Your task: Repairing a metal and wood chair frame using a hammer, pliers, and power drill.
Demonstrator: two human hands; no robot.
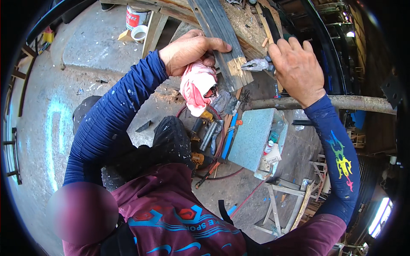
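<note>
A weathered grey wooden board [215, 27] slants over the edge of the workbench, its near end stripped to pale, splintered wood. My left hand [190, 51] is closed on the board's left edge, thumb lying across the top face. A crumpled pink and white cloth [198, 85] hangs just below those fingers; I cannot tell if they grip it too. In my right hand [297, 68] is a pair of pliers [258, 65], the handles hidden in the closed fingers. The plier jaws point left at the bare wood of the board's end.
Sawdust and scraps cover the workbench [245, 25]. Below stand a pale speckled box [252, 136], power tools [198, 160] and a coiled red hose [237, 173]. A metal pipe [341, 102] runs to the right. A paint can [136, 17] and a white cup [139, 33] are far left.
</note>
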